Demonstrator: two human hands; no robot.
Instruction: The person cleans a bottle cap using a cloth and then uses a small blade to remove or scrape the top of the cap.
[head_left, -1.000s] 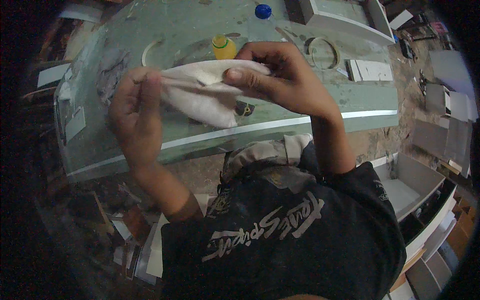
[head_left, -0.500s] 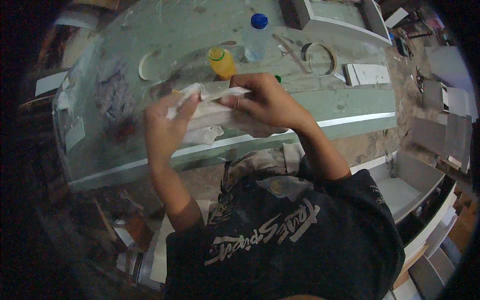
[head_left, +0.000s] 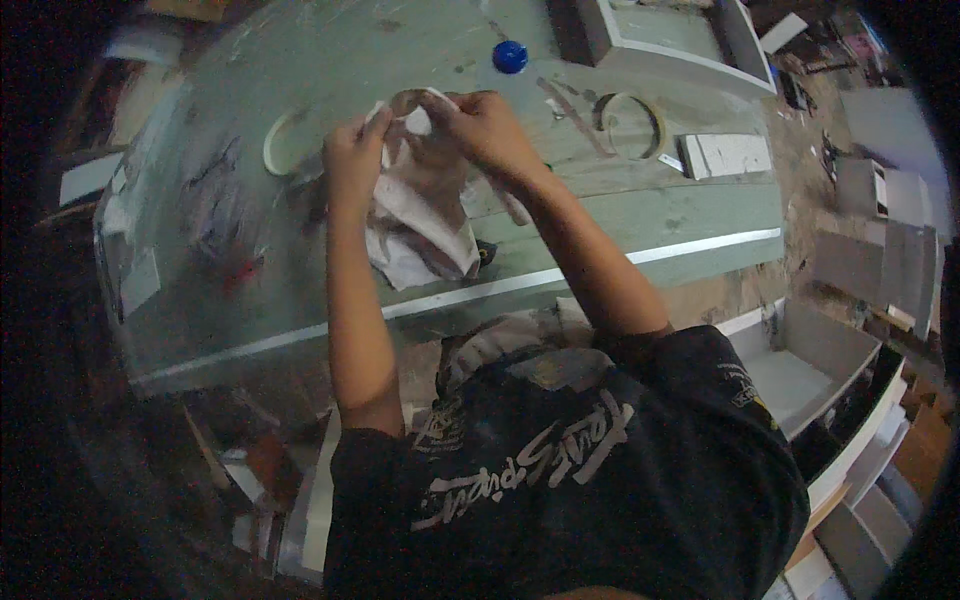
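A whitish cloth (head_left: 415, 215) hangs spread between my two hands above the green worktable (head_left: 560, 205). My left hand (head_left: 353, 160) pinches its upper left corner. My right hand (head_left: 488, 130) grips the upper right edge, fingers closed. The cloth has soft folds and droops toward the white strip along the table's near side. Just beyond my right hand shows a blue bottle cap (head_left: 510, 57); the clear bottle's body is hard to make out. The yellow bottle is hidden from sight behind the cloth and hands. A small dark object (head_left: 487, 252) shows at the cloth's lower right edge.
Rings of tape or edging lie left (head_left: 282, 143) and right (head_left: 632, 125) of my hands. A crumpled grey rag (head_left: 220, 205) is at the left. White panels (head_left: 725, 155) and an open box frame (head_left: 680, 50) sit at the far right; a drawer box (head_left: 800, 370) stands below.
Both hands have moved farther from me and raised the bunched cloth, which now hangs open. The yellow bottle has gone out of sight behind it.
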